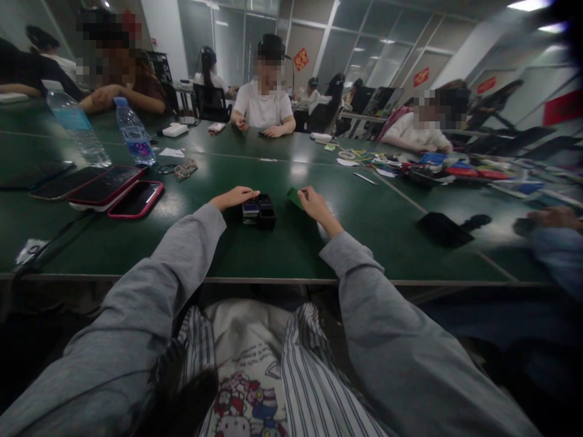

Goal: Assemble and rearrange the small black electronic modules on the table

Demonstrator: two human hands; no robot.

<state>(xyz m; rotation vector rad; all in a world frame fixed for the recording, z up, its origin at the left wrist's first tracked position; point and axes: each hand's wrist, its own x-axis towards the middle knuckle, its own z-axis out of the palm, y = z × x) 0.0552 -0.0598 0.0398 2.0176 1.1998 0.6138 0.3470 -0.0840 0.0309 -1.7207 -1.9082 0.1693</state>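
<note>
Both hands reach out over the green table [319, 255]: the left hand [233, 198] lies flat, fingers together, touching the black box [259, 211], while the right hand [314, 205] pinches a small green piece [294, 197] just beside it. That light pinch could let the piece slip, and a nudge might shove the box.

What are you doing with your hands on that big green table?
The left hand rests on the edge of a small black box lying on the green table. The right hand pinches a small green piece beside the box, just above the tabletop. To the left lie several phones and two water bottles. Other people sit across the table with their own hands on small things.
</note>
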